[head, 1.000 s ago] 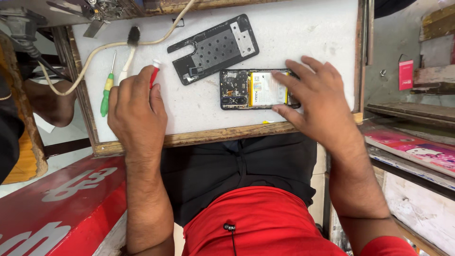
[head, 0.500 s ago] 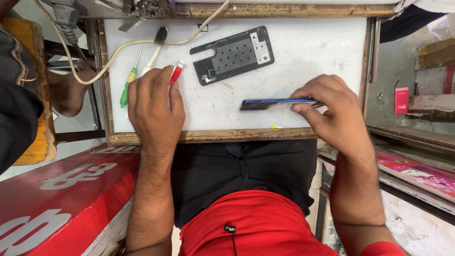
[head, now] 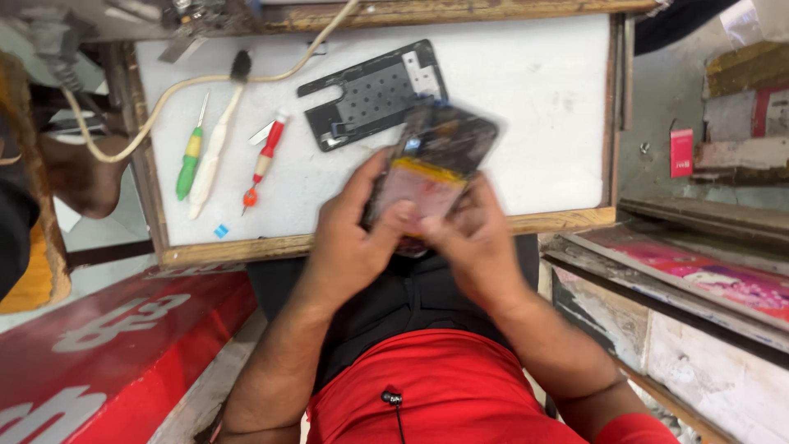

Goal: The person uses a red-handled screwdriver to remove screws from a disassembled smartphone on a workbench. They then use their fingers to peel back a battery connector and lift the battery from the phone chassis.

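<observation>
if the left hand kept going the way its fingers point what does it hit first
The left hand points up and right, already against the opened phone it holds; past that, probably the black back cover on the white tray. Depth unclear.

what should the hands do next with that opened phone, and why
Probably steady the opened phone flat on the white worktop. Left hand and right hand hold it up, blurred, while the red-handled screwdriver lies untouched there.

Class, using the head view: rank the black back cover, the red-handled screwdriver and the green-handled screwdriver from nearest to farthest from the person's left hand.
From the left hand:
1. Black back cover, on the white board just above the hands.
2. Red-handled screwdriver, further left on the board.
3. Green-handled screwdriver, farthest left, near the board's wooden edge.
</observation>
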